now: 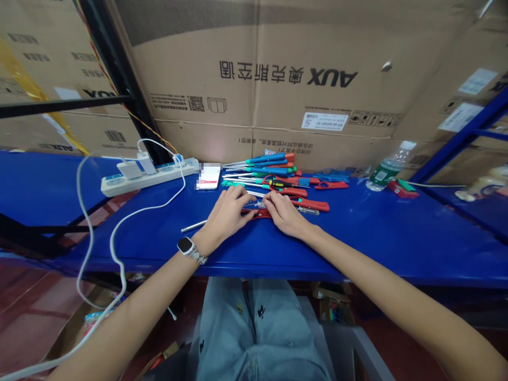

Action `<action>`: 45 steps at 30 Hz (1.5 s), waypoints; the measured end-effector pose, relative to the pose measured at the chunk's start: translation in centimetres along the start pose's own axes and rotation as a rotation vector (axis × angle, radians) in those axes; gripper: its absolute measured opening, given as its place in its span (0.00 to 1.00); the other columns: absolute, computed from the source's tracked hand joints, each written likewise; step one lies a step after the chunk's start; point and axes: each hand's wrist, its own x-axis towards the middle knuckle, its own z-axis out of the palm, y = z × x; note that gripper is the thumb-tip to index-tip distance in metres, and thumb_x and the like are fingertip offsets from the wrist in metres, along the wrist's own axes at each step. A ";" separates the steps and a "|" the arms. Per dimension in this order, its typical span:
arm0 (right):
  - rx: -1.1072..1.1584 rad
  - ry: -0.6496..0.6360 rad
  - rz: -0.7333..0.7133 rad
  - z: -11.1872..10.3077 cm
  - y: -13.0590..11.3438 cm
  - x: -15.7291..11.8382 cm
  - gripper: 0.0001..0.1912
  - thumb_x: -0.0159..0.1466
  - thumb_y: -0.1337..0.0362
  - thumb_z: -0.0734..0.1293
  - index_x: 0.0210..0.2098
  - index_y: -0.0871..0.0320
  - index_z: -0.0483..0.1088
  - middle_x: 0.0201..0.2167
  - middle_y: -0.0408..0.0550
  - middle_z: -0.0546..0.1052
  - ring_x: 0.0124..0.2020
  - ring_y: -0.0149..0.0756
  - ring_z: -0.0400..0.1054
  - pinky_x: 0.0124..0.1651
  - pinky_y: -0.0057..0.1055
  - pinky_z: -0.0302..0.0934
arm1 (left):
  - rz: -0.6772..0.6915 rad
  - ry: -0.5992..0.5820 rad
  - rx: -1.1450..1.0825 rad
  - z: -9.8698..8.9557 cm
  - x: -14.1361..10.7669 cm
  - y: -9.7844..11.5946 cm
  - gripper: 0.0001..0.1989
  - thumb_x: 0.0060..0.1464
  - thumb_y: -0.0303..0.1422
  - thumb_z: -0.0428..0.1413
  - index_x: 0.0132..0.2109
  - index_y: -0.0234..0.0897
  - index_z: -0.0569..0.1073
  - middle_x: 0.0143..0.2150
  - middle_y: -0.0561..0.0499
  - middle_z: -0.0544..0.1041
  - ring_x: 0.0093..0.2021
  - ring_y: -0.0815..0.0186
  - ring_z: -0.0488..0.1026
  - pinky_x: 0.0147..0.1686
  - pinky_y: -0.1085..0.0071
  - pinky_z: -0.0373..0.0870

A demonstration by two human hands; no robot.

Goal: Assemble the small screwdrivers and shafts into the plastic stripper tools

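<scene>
My left hand (232, 206), with a watch on its wrist, has its fingers closed at the left end of a red lighter casing (262, 212) on the blue table. My right hand (284, 212) pinches the same casing from the right. A small clear part (260, 205) shows between the fingertips; its details are too small to make out. A silver metal tube (193, 226) sticks out left of my left hand. Right behind my hands lie several long-nosed lighters (273, 170) with red or blue handles. Among them are a yellow-and-black screwdriver (281, 183) and a clear-handled screwdriver (308, 211).
A white power strip (148, 179) with chargers and a loose white cable (115, 238) occupies the left side. Beside it lies a phone (209, 177). A water bottle (391, 168) and red pieces (402, 189) stand at the right. Large cardboard boxes (254, 111) rise behind.
</scene>
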 end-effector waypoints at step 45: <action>-0.425 -0.191 -0.242 -2.9 0.3 -1.9 0.20 0.77 0.59 0.56 0.62 0.50 0.73 0.60 0.55 0.74 0.57 0.50 0.64 0.54 0.48 0.52 | 0.148 -0.144 -0.188 -0.1 -1.3 -0.1 0.08 0.67 0.29 0.54 0.40 0.37 0.78 0.50 0.44 0.76 0.47 0.57 0.72 0.46 0.59 0.75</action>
